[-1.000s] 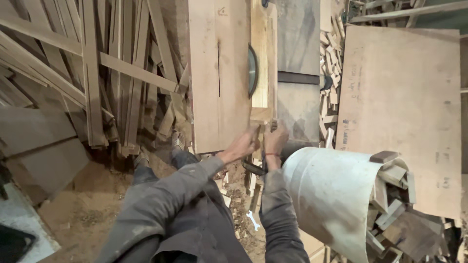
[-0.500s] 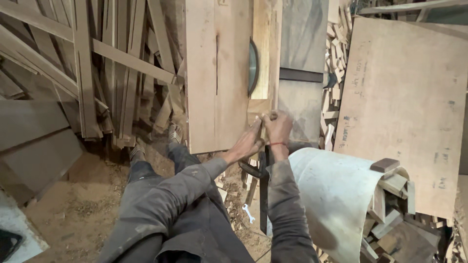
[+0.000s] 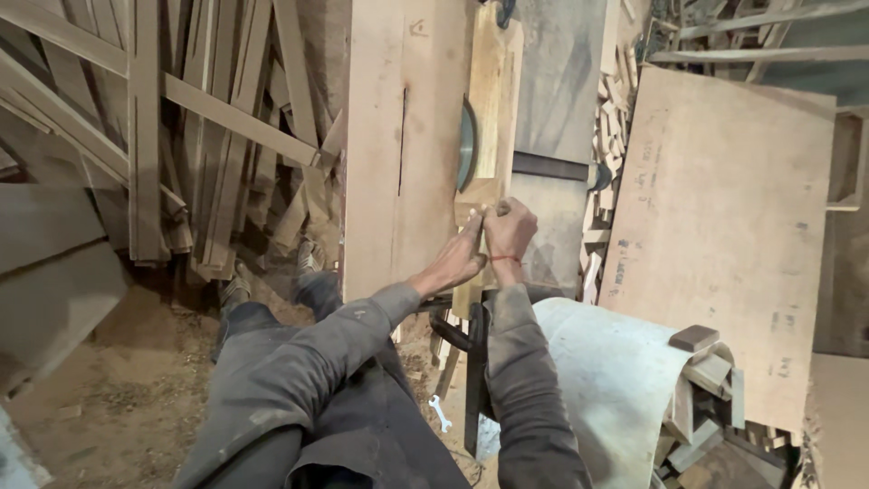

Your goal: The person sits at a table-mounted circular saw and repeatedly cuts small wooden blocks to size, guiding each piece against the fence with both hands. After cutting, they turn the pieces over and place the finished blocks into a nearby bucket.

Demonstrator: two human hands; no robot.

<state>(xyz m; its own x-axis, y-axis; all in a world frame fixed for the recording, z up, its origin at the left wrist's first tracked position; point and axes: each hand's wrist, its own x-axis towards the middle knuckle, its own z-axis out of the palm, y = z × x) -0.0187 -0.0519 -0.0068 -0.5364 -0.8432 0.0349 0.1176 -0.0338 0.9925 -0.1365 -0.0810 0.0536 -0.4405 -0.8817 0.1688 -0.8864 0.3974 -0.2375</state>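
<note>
Basically both hands, left hand [image 3: 460, 261] and right hand [image 3: 509, 234], are clamped shut on the near end of a stiff, light-looking wood strip [image 3: 486, 109] beside the saw blade [image 3: 465, 145] on the worktop [image 3: 389, 136].

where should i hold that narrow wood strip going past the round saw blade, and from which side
Grip the narrow pale wooden strip at its near end, coming from the person's side of the table. The round grey saw blade stands against its left edge partway along, so only the near end lies away from it. Both the left hand and right hand press there.
</note>
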